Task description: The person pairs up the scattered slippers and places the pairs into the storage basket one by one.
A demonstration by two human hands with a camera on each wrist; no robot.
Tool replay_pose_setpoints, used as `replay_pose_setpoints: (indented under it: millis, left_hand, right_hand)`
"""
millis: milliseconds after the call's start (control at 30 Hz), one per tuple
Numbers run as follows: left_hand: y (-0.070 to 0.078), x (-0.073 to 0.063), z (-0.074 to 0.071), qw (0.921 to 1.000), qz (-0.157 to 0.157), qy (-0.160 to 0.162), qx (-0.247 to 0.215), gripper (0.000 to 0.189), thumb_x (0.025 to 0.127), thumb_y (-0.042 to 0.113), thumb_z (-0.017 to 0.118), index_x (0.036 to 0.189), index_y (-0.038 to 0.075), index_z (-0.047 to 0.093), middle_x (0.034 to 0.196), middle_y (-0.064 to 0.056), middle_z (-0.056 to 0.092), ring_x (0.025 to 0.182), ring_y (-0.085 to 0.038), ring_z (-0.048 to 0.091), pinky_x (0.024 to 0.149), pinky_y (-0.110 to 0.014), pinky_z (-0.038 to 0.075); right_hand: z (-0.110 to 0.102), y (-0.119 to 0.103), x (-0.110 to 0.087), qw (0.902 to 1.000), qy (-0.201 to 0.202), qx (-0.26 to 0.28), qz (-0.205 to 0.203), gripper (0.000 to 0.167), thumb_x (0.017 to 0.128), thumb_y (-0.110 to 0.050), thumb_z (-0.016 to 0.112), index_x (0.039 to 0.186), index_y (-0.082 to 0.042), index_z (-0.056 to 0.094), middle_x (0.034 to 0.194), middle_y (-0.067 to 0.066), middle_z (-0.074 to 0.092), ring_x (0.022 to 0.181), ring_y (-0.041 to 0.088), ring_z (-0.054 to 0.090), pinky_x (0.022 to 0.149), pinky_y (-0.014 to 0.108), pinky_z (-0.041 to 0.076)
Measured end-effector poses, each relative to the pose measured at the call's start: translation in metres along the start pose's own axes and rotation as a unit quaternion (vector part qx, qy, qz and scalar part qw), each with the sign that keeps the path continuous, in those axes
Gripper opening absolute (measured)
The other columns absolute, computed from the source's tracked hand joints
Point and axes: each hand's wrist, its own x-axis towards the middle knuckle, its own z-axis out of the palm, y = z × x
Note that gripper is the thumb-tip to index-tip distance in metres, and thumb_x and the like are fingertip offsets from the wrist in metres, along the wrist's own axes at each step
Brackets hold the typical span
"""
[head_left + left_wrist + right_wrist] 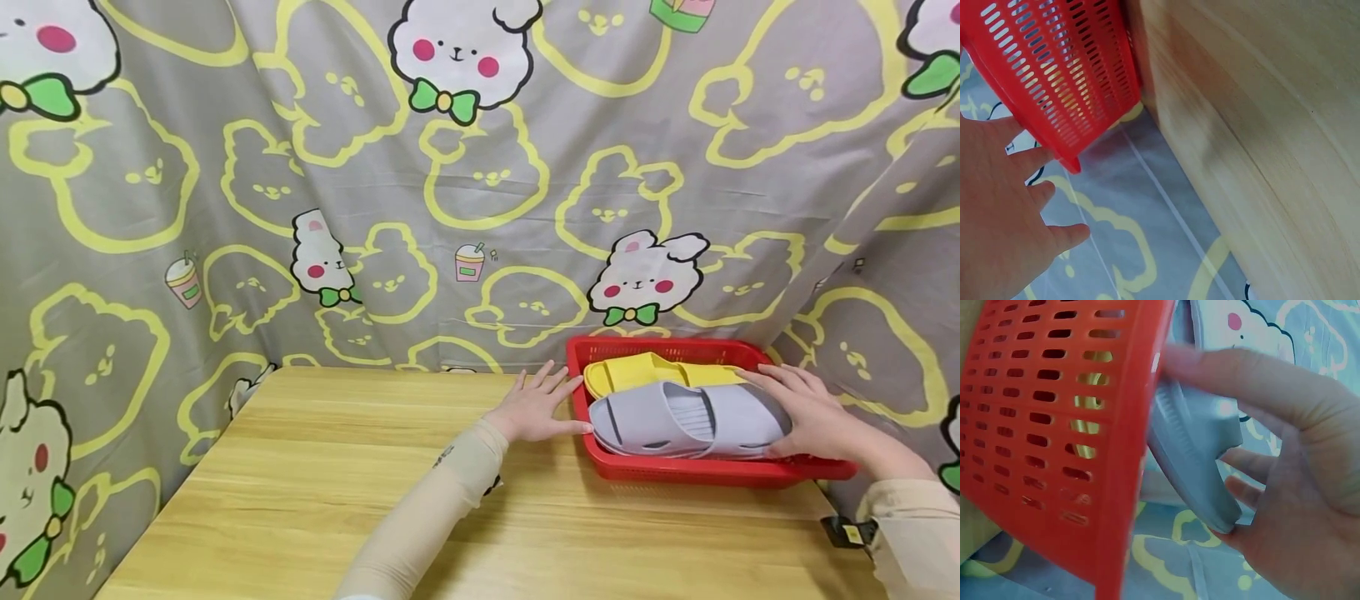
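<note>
A pair of grey slippers [750,417] lies along the near side of a red basket [697,473]. Yellow slippers [633,372] sit behind them in the same basket. My right hand [813,417] holds the right end of the grey slippers, thumb on the near side and fingers on the far side. In the right wrist view, the thumb crosses over grey slipper material [1200,434] beside the rim. At the basket's left end, my left hand [534,408] spreads its fingers against the rim, not curled round anything.
The basket stands at the back right of a wooden table [360,475]. A grey patterned curtain [390,192] hangs behind and at both sides. A small dark object [847,532] is at the table's right edge, by the right sleeve.
</note>
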Motion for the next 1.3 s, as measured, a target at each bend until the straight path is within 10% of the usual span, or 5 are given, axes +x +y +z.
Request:
replay_pose_setpoints:
  millis: [333, 1300]
  left_hand:
    - [-0.001, 0.001, 0.001, 1.0000, 0.002, 0.001, -0.006, 0.087, 0.083, 0.083, 0.035, 0.156, 0.039, 0.015, 0.165, 0.008, 0.014, 0.154, -0.019, 0.000, 0.122, -0.057, 0.010]
    - [-0.001, 0.001, 0.002, 0.9999, 0.004, 0.001, -0.013, 0.087, 0.084, 0.081, 0.035, 0.156, 0.037, 0.014, 0.165, 0.007, 0.013, 0.154, -0.019, 0.002, 0.121, -0.057, 0.012]
  right_hand:
    - [0.010, 0.002, -0.005, 0.9968, 0.070, -0.003, -0.037, 0.100, 0.053, -0.034, 0.092, 0.139, -0.010, 0.046, 0.139, 0.028, 0.037, 0.123, 0.052, 0.022, 0.086, 0.074, 0.026]
    - [0.029, 0.007, 0.000, 0.9963, 0.085, 0.008, 0.008, 0.078, 0.070, -0.044, 0.081, 0.130, -0.004, 0.054, 0.133, 0.032, 0.044, 0.122, 0.052, 0.027, 0.093, 0.075, 0.025]
